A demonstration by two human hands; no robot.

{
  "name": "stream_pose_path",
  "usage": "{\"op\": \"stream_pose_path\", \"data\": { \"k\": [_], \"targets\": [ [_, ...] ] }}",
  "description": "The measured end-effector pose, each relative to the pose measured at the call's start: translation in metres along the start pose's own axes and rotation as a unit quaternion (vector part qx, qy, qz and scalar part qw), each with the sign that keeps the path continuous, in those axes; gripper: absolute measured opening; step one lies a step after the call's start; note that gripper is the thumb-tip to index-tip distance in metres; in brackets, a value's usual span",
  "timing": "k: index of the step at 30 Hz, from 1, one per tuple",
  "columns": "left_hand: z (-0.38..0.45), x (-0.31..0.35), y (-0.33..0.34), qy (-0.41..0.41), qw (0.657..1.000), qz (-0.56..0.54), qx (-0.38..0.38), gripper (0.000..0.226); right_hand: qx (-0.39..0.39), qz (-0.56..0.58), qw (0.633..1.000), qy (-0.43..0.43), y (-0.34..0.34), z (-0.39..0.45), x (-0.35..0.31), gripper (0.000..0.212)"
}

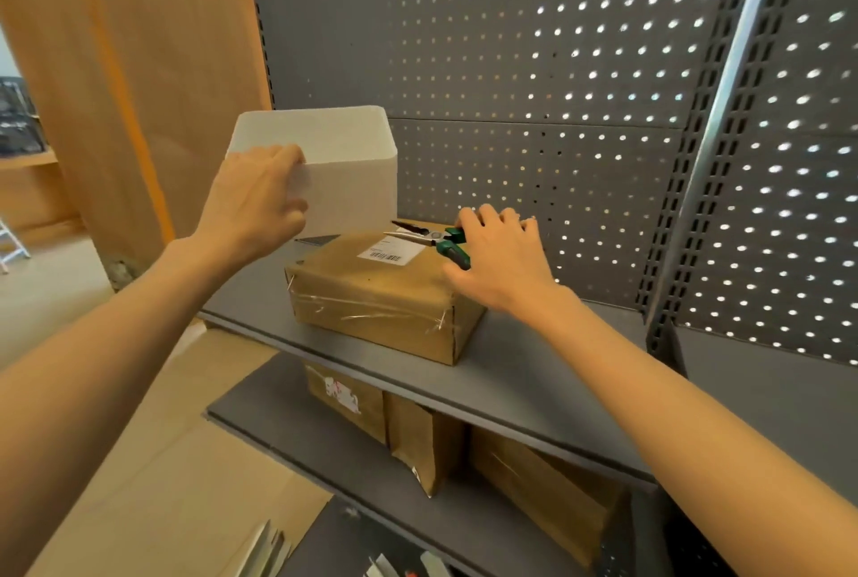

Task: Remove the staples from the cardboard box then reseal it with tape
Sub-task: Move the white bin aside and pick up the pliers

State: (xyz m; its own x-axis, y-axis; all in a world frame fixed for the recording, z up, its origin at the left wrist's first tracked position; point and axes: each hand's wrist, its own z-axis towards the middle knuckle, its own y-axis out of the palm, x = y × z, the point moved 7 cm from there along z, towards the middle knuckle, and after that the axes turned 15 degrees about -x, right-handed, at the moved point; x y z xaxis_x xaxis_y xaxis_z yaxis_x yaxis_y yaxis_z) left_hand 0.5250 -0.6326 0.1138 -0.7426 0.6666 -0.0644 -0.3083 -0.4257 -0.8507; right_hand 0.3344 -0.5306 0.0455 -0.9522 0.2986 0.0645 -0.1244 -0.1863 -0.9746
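Cardboard box lies flat on the grey shelf, with the white bin just behind it to the left. Clear film wraps the near face; a white label sits on the top. A staple shows at the near right corner and another at the near left corner.

Handling, as judged: the box looks stiff-walled and fairly light, but the film will be slippery under the fingers. Best hold is across the bare cardboard top or at the short ends, clear of the stapled corners, which could prick.

Pliers with green handles rest on the far part of the box top, jaws pointing left over the label.

Right hand: fingers spread and lightly bent over the plier handles, touching or just about to touch them; a closed grip is not evident.

Left hand: thumb and fingers clasp the near left rim of the white bin
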Motion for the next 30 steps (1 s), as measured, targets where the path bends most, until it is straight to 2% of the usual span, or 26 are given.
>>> {"op": "stream_pose_path", "data": {
  "k": [10,18,24,30],
  "targets": [
    [0.056,-0.06,0.05,0.016,0.999,-0.026,-0.014,0.028,-0.017,0.012,0.999,0.033,0.015,0.052,-0.005,0.049],
    [0.105,-0.107,0.1,0.074,0.995,-0.049,-0.039,0.027,-0.023,0.025,0.992,0.118,0.028,0.085,-0.015,0.043],
    [0.129,-0.147,0.124,0.133,0.987,-0.082,-0.043,0.027,-0.024,0.037,0.984,0.172,0.029,0.112,-0.042,0.051],
    [0.144,-0.165,0.155,0.184,0.975,-0.103,-0.067,0.043,-0.05,0.034,0.974,0.217,0.036,0.128,-0.066,0.051]
  ]
}}
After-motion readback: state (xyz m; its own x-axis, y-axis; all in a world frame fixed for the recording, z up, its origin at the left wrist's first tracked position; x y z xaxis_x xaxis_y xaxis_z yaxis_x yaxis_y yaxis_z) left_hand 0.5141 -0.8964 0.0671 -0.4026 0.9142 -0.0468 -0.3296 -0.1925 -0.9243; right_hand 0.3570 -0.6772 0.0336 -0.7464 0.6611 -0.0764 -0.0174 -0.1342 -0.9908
